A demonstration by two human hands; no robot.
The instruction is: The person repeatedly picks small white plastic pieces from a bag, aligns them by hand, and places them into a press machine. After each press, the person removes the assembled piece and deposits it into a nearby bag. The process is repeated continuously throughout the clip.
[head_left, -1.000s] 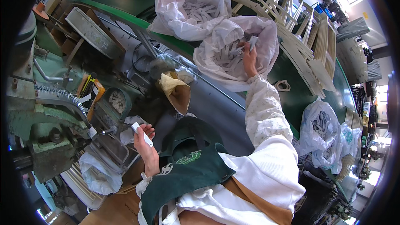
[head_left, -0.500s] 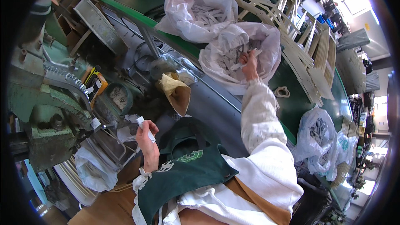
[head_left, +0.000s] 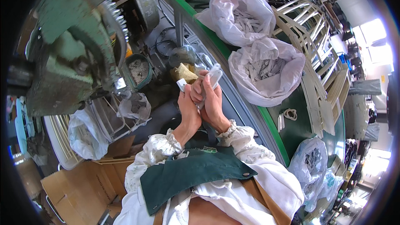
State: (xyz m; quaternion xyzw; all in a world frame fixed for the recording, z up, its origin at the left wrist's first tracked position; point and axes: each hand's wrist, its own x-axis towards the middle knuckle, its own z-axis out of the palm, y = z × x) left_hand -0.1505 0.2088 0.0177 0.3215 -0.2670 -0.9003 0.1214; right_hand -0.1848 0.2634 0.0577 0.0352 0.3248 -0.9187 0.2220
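In front of my chest my two hands are brought together. My left hand (head_left: 188, 110) is closed on a short white flat strip (head_left: 181, 84), whose end sticks out above the fingers. Touching it, my right hand (head_left: 213, 104) grips several white flat strips (head_left: 215, 75) that poke up past the thumb. The fingers hide the lower parts of the strips. To the right, a white plastic bag (head_left: 248, 91) stands open on the green-topped table (head_left: 273, 114), with many similar strips inside. Behind it is another bag (head_left: 219, 7) of strips.
At the left looms a heavy green machine (head_left: 62, 75). Beside it stands a dark bucket (head_left: 144, 84) of pale bits. Long pale slats (head_left: 310, 87) are stacked on the table's right, near a ring-shaped piece (head_left: 290, 115). A cardboard box (head_left: 79, 191) sits at lower left.
My right hand has left the bag and come back beside my left hand, bringing several strips. My left hand has moved right and up, still holding its strip. The view has shifted.
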